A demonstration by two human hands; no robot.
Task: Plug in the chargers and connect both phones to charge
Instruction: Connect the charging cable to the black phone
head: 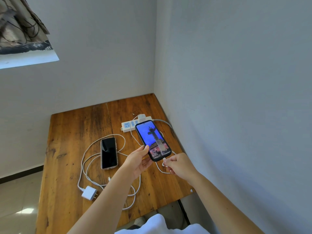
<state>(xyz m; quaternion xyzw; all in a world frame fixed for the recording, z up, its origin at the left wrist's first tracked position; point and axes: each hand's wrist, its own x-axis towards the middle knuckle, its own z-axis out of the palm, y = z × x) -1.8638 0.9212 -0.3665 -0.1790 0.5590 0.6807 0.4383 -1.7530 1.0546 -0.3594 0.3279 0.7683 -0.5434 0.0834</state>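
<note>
My left hand [137,160] holds a black-cased phone [152,140] with a lit screen above the table. My right hand [179,164] pinches the white cable plug [164,160] at the phone's bottom edge. That cable runs back to a white charger [141,117] seated in the white power strip [128,126]. A second phone [108,152] with a dark screen lies flat at the middle left. A second white charger [89,193] lies unplugged near the front, its cable [87,154] looped loosely around the dark phone.
The wooden table [70,132] sits in a corner, with white walls at the back and the right. Its left edge drops to a tiled floor [16,200]. The strip's grey cord [164,123] curves toward the right wall.
</note>
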